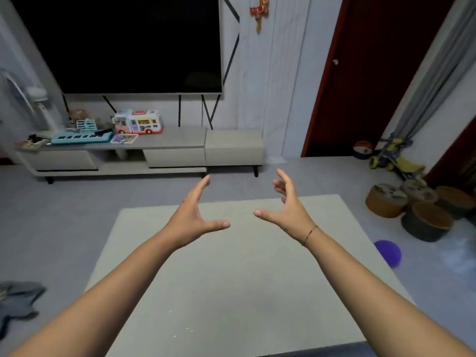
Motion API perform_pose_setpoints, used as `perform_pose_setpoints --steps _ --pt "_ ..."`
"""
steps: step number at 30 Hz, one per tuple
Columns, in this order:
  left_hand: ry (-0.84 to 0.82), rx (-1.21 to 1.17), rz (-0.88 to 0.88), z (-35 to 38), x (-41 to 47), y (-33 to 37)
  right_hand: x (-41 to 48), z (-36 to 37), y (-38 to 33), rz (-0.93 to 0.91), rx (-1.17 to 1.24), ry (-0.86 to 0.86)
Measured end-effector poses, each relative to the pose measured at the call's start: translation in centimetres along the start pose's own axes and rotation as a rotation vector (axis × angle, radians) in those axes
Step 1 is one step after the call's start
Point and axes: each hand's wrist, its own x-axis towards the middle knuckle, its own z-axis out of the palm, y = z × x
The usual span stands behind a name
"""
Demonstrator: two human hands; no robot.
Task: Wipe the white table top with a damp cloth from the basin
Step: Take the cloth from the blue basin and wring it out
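- Grey floor tiles surround a low, pale table top (231, 292) that fills the middle foreground of a living room.
- Its far edge runs straight across just behind the hands. The left and right edges slant outward toward the camera, and open floor lies along all three.
- A few small white specks dot the near part of the surface.
- The left hand (192, 217) is held over the far half of the table, empty, with its fingers straight and together and its thumb spread toward the other hand.
- The right hand (288, 207) is level with it and apart from it, also empty, with loosely curved, spread fingers. A thin bracelet (309, 234) circles the wrist.
- The palms face each other, and both forearms cross the table from the near corners.
- A purple ball (387, 252) lies on the floor just off the right edge, and a cluster of round stools (386, 200) stands farther right.
- A heap of grey fabric (18, 300) lies on the floor well left of the table.
- Beyond a wide strip of floor, a TV cabinet (180, 140) carries a toy bus (139, 122) and a toy keyboard (82, 137) under a dark television (116, 42).
- A red door (373, 73) stands at the back right, with a basketball (362, 149) and a yellow ride-on toy (394, 155) beside it.
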Motion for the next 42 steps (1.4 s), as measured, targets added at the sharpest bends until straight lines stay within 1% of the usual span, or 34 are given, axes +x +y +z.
perform_pose_setpoints --steps 2,4,8,14,18,26,32,37,42 --pt "-0.031 0.005 0.032 1.0 0.7 0.4 -0.7 -0.5 0.4 0.024 0.002 0.047" --pt "-0.087 -0.003 0.02 2.3 1.1 0.5 -1.8 -1.1 1.2 0.068 0.021 0.081" --pt "-0.212 -0.038 0.056 5.9 2.1 1.4 -4.3 -3.2 2.2 0.113 0.004 0.179" --pt "-0.39 -0.062 0.133 12.1 3.0 3.9 -9.6 -7.3 3.9 0.191 -0.02 0.374" --pt "-0.472 -0.074 0.181 16.9 2.6 6.4 -14.0 -10.5 5.3 0.233 -0.031 0.479" --pt "-0.611 -0.087 0.26 28.2 -0.4 13.1 -23.5 -18.5 8.0 0.35 0.007 0.634" --pt "-0.752 -0.09 0.294 38.6 -4.2 17.9 -32.1 -25.1 10.8 0.445 0.014 0.747" --pt "-0.893 -0.132 0.294 45.7 -6.7 20.0 -37.9 -28.1 13.5 0.532 0.029 0.862" --pt "-1.052 -0.105 0.315 52.7 -7.5 21.0 -42.1 -29.9 16.6 0.611 0.032 1.005"
